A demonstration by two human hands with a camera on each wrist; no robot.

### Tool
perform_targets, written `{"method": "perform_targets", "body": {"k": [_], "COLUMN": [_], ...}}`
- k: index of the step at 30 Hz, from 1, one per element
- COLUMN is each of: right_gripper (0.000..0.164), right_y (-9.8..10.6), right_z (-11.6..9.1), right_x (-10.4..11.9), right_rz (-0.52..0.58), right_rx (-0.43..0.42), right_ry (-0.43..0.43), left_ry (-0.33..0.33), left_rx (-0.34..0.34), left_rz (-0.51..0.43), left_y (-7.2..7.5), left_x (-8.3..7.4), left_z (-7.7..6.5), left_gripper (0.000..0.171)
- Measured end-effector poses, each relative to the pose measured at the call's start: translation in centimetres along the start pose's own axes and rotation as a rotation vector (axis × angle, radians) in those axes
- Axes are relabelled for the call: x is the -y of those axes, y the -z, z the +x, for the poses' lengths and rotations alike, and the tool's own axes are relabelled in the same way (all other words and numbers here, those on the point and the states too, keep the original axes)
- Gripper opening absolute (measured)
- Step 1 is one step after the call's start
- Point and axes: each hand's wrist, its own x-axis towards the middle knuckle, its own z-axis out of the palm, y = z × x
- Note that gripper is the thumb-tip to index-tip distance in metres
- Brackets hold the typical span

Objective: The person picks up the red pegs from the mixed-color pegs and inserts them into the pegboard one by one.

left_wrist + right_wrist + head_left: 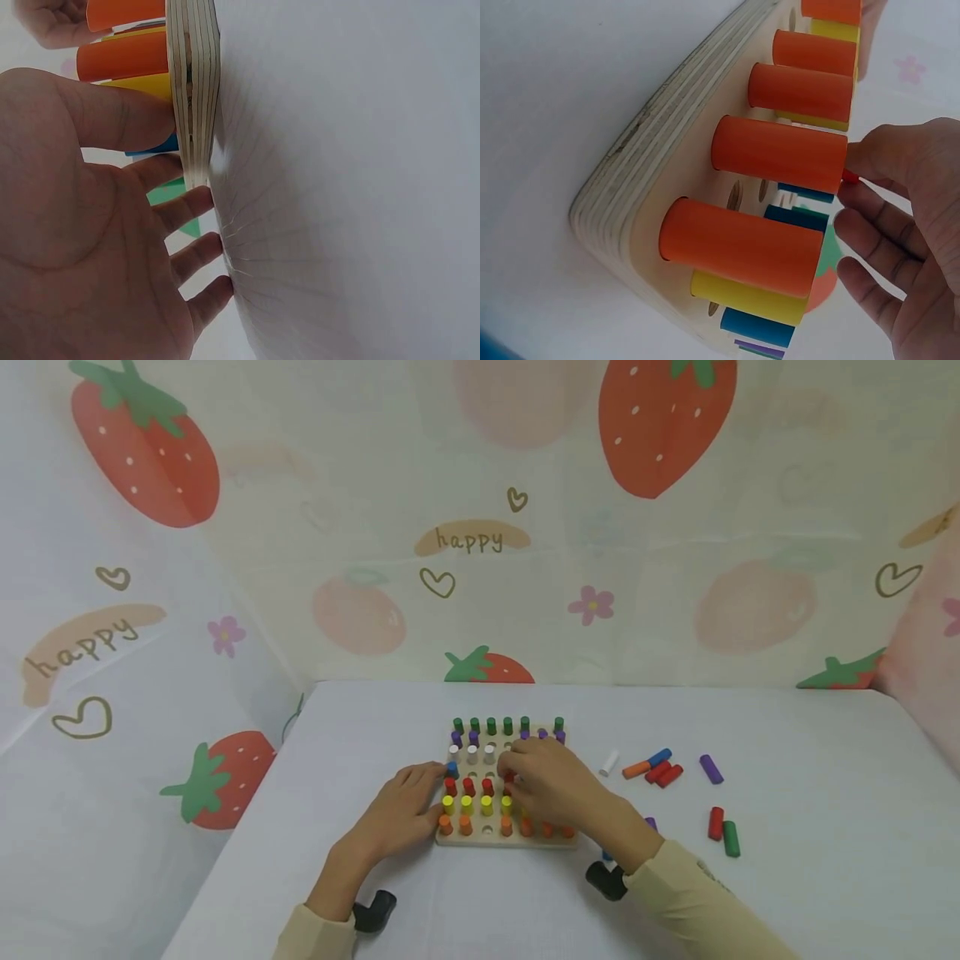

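Pegboard (480, 842): as far as I can see, it lies flat on the white table (375, 727), most of its holes filled, one colour to a row.
Left hand (401, 810): fingers spread, resting at the board's left side, thumb touching its edge.
Right hand (558, 777): thumb and fingertips pinching a red peg (850, 178) over the board's middle.
Bare holes: one in the orange row (507, 827), one in the green row (491, 726), two each in the purple row (474, 739) and blue row (452, 770); I cannot tell about those my hand covers.
Loose pegs (711, 769): at least ten lie right of the board, some half-hidden by my arm, so I judge it well over half filled.
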Motion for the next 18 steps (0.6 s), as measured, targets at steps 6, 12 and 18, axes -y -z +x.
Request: {"method": "perform_targets", "body": {"k": [6, 12, 18], "right_gripper": [0.011, 0.01, 0.009], "right_y": [0.07, 0.07, -0.06], "right_z": [0.01, -0.03, -0.14], "right_x": [0.2, 0.27, 0.23], "right_rz": [0.008, -0.011, -0.035], "right_rx": [0.035, 0.03, 0.017], "right_ry": [-0.019, -0.009, 0.012], "left_ry": [0.003, 0.007, 0.005], "left_rx": [-0.002, -0.005, -0.001], "left_rz": [0.003, 0.006, 0.005], "left_y": [0.03, -0.02, 0.13], "left_x": [-0.18, -0.11, -0.13], "left_z": [0.02, 0.09, -0.02], "left_gripper": [0.061, 0.061, 0.062]}}
